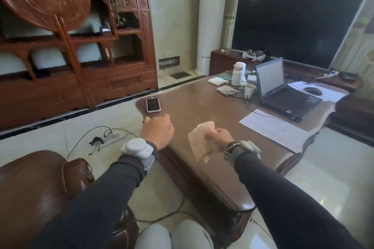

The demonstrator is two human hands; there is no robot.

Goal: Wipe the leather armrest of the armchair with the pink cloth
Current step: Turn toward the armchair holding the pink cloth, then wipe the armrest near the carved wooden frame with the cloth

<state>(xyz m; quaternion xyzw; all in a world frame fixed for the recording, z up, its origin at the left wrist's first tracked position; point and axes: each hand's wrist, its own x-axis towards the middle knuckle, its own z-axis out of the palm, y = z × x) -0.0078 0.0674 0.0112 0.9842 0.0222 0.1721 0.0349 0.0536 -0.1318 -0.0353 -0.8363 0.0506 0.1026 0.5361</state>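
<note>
The brown leather armrest [38, 184] of the armchair fills the lower left, under my left forearm. My left hand [158, 129] is held as a loose fist over the near left corner of the coffee table, with nothing in it. My right hand [219, 137] is closed on the pale pink cloth [199, 143], which hangs down from the fist above the table top. The cloth is well to the right of the armrest and does not touch it.
The brown coffee table [192, 95] carries a phone [153, 104], folded cloths [227, 90], a bottle [238, 74], a cup [249, 91], a laptop [283, 89] and papers [273, 129]. A power strip [113, 138] with cables lies on the tiled floor. A carved wooden cabinet [113, 79] stands at the left.
</note>
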